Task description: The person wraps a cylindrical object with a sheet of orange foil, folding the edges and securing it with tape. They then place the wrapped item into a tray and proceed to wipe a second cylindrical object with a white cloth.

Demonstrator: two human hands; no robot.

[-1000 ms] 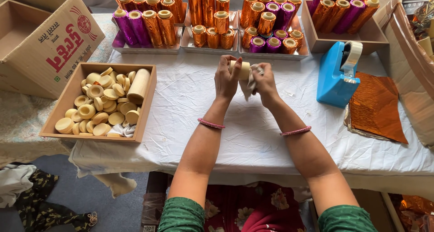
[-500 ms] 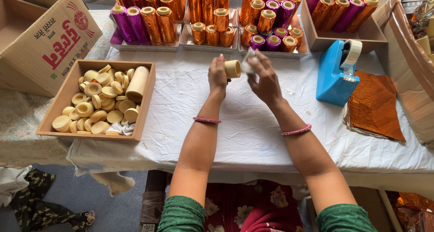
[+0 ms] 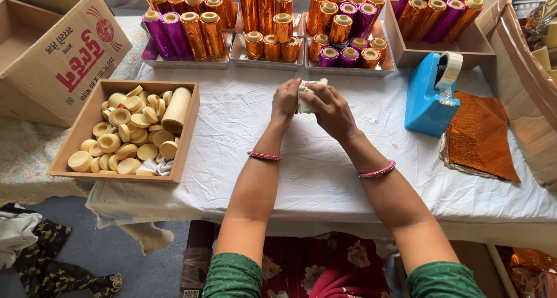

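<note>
your fingers (image 3: 316,96) on both sides are curled in tight around a small white cloth-wrapped piece (image 3: 307,95), held just above the white tablecloth (image 3: 325,170), a little in front of the middle tray of foil rolls (image 3: 270,47). your left hand (image 3: 285,100) cups it from one side with the fingertips closed over the top; your right hand (image 3: 333,109) wraps across it from the other, so most of it is hidden and i can't tell exactly what sits inside the cloth.

judging by its look, it's light and soft on the outside, likely with a firmer core. the cloth should give and slide a bit, so grip around the middle with both thumbs pressing in, not by a loose corner.

nearest you, the tablecloth between your forearms is bare and gives the most room. left of the cloth piece, well apart, the wooden box of pale round spools (image 3: 125,132) has a raised rim to mind. right of it, the blue tape dispenser (image 3: 432,95) stands near, with a sheet of orange foil (image 3: 481,135) just beyond it. farther off, the trays of orange and purple foil rolls (image 3: 185,34) line the back edge, close behind your knuckles, so there's little room to push forward.
</note>
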